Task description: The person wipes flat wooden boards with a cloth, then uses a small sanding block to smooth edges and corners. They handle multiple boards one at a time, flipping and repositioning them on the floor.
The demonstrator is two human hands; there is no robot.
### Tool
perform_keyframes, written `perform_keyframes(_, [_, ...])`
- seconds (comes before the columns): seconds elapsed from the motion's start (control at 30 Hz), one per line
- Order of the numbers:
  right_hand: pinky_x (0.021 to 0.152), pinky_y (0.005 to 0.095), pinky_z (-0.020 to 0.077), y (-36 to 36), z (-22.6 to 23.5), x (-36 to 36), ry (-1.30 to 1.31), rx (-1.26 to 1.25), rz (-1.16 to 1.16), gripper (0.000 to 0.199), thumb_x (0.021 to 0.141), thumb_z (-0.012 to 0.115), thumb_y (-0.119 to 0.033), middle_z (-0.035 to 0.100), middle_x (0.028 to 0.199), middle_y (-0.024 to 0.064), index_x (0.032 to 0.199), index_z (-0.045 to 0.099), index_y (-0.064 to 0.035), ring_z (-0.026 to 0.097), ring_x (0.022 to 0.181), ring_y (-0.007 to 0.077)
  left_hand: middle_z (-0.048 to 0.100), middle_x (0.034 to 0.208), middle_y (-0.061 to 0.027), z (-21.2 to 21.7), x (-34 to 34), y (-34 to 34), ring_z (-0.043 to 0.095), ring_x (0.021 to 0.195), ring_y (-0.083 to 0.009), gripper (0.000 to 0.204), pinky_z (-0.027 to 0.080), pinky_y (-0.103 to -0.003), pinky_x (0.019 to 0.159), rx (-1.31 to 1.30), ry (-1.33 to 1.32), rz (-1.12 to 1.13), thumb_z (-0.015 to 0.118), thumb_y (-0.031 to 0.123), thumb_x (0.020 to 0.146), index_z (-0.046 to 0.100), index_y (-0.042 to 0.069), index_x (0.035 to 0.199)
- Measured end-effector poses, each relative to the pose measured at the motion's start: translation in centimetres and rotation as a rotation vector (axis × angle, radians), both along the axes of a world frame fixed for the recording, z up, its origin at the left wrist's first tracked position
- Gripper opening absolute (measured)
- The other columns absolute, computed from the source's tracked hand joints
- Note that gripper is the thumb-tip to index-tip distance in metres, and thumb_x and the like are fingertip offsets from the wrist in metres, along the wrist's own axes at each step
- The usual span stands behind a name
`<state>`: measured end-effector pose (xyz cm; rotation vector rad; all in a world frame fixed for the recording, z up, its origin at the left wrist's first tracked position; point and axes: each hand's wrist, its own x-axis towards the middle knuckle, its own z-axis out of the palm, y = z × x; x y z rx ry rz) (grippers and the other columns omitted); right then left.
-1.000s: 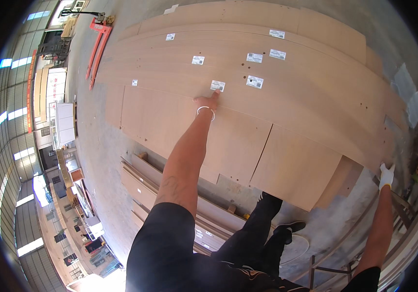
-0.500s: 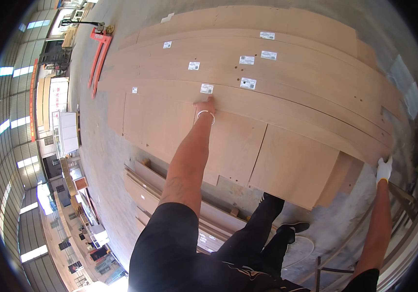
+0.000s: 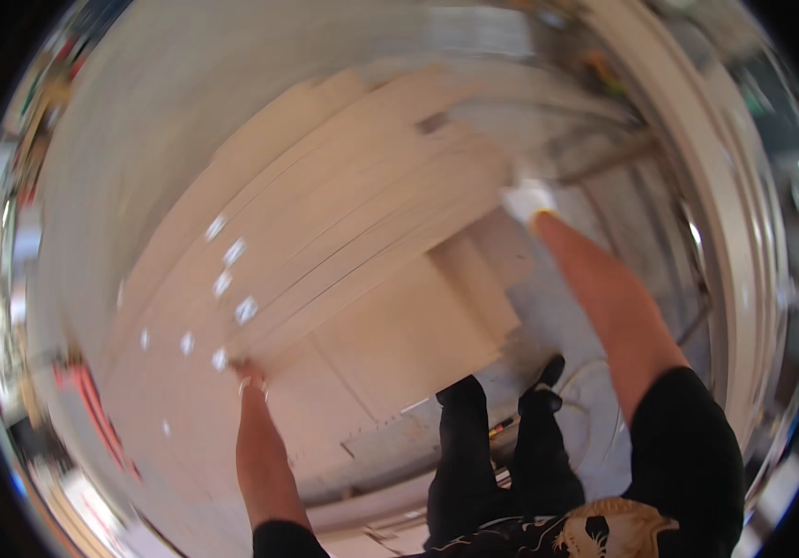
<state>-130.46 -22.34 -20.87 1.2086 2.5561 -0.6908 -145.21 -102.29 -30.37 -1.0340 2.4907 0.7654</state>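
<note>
Long tan wood panels lie in a broad, overlapping stack before me, with several small white labels on their left half. My left hand, bare and with a white band at the wrist, rests at a panel beside the lowest label; its fingers are smeared by motion. In a white glove, my right hand is at the right end of a long narrow panel, touching or very near its corner. Blur hides how its fingers are bent. Below the long strips lies a squarer panel.
A red pallet jack stands on the floor at the left. Metal framing and long pale boards run along the right. More boards lie low behind my legs. A whitish sheet is on the floor at the top.
My view has swung to the right, so the panels, both hands and the pallet jack sit further left or lower. Both hands keep about the same places along the panels.
</note>
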Motion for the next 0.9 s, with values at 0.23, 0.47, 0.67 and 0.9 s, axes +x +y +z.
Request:
perform_keyframes(0.23, [0.120, 0.0534, 0.0391, -13.9, 4.8, 20.2, 0.084, -0.249, 0.020, 0.080, 0.096, 0.060, -0.025, 0.037, 0.167, 0.0273, 0.166, 0.028, -0.0032, 0.045, 0.148, 0.0458, 0.051, 0.153, -0.0278, 8.2, 1.9, 8.4, 0.071, 0.094, -0.0506, 0.086, 0.061, -0.053, 0.079, -0.074, -0.323, -0.349, 0.061, 0.032, 0.102, 0.011, 0.035, 0.172])
perform_keyframes(0.47, [0.118, 0.0458, 0.0433, -20.1, 13.7, 51.9, -0.022, -0.513, -0.660, 0.070, 0.090, 0.064, -0.023, 0.056, 0.151, 0.0275, 0.155, 0.048, -0.0048, 0.053, 0.142, 0.0428, 0.044, 0.159, -0.0317, 11.8, 17.8, 32.7, 0.047, 0.140, -0.0489, 0.080, 0.034, -0.052, 0.124, -0.279, -0.145, -1.436, 0.062, 0.035, 0.101, 0.032, -0.006, 0.163])
perform_keyframes(0.67, [0.108, 0.0437, 0.0521, -17.2, 17.6, 72.7, 0.021, -0.298, -1.231, 0.068, 0.091, 0.066, -0.018, 0.069, 0.135, 0.0270, 0.156, 0.051, -0.0076, 0.067, 0.126, 0.0397, 0.057, 0.148, -0.0258, 21.0, 38.5, 54.3, 0.059, 0.130, -0.0439, 0.058, 0.049, -0.050, 0.111, 0.071, -0.125, -1.778, 0.071, 0.024, 0.090, 0.061, 0.006, 0.145])
perform_keyframes(0.9, [0.065, 0.0309, 0.0528, -22.5, 12.6, 86.4, 0.478, -0.306, -1.635, 0.064, 0.093, 0.060, -0.016, 0.075, 0.101, 0.0135, 0.156, 0.052, -0.0032, 0.065, 0.072, 0.0133, 0.061, 0.143, -0.0168, 28.9, 63.5, 72.0, 0.055, 0.138, -0.0379, 0.056, 0.046, -0.052, 0.112, 0.258, 0.084, -2.367, 0.072, 0.025, 0.093, 0.060, 0.014, 0.147])
